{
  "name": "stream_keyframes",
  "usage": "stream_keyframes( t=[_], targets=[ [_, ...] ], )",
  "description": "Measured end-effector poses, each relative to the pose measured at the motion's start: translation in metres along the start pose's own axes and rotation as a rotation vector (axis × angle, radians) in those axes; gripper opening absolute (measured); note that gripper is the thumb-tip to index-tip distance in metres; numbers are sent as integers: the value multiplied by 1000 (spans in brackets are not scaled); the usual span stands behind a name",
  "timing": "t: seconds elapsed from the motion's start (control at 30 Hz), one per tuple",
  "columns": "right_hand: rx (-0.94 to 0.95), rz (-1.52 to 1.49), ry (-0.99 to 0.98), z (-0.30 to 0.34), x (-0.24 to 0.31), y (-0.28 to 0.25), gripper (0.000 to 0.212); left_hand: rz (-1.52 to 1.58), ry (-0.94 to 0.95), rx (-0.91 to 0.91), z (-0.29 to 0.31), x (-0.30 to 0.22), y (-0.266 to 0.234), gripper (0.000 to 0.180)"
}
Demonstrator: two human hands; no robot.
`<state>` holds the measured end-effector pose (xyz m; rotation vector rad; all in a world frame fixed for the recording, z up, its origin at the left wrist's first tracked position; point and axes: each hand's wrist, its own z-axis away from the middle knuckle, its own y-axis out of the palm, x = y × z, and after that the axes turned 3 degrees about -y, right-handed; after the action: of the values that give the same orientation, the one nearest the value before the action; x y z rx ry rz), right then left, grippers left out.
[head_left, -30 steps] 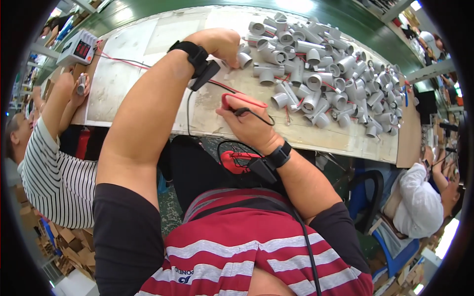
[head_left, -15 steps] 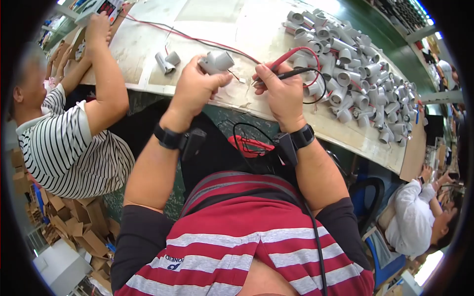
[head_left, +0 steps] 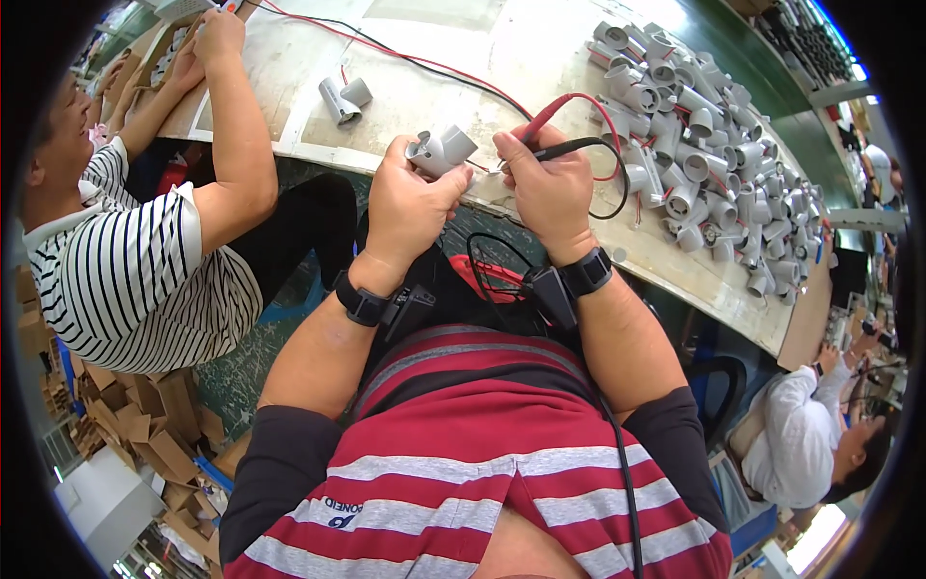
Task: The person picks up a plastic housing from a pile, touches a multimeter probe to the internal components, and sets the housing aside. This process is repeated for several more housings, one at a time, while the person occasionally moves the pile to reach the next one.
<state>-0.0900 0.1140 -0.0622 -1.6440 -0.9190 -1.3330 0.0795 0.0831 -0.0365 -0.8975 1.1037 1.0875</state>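
- With my left hand (head_left: 410, 198) I'm holding a grey T-shaped pipe fitting (head_left: 446, 150) just above the near edge of the counter (head_left: 550, 53), about midway along; its thumb and fingers are pinching the fitting's body.
- A short wire lead is running from that fitting toward my right hand (head_left: 548, 183), ending in a small white connector (head_left: 498, 167).
- My right fingers are pinching a red test probe (head_left: 546, 117) and a black test probe (head_left: 573, 145) together, aiming both at the connector; I cannot tell whether the tips are touching it.
- Red and black cables are crossing the counter toward its far left corner.
- Another grey pipe fitting (head_left: 357, 93) is lying near the near edge, left of my hands.
- A heap of similar fittings (head_left: 699, 121) is covering the counter's right end.
- A co-worker in a striped shirt (head_left: 154, 265) is sitting by the left end.
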Motion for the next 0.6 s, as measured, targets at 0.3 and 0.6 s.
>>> stream_keyframes(
  t=[0.3,0.6],
  targets=[
    [-15,219,-151,4,12,6,20,-1,59,-31,1,13,0,36],
    [-38,88,-207,7,10,14,16,-76,92,-94,3,22,0,42]
  ],
)
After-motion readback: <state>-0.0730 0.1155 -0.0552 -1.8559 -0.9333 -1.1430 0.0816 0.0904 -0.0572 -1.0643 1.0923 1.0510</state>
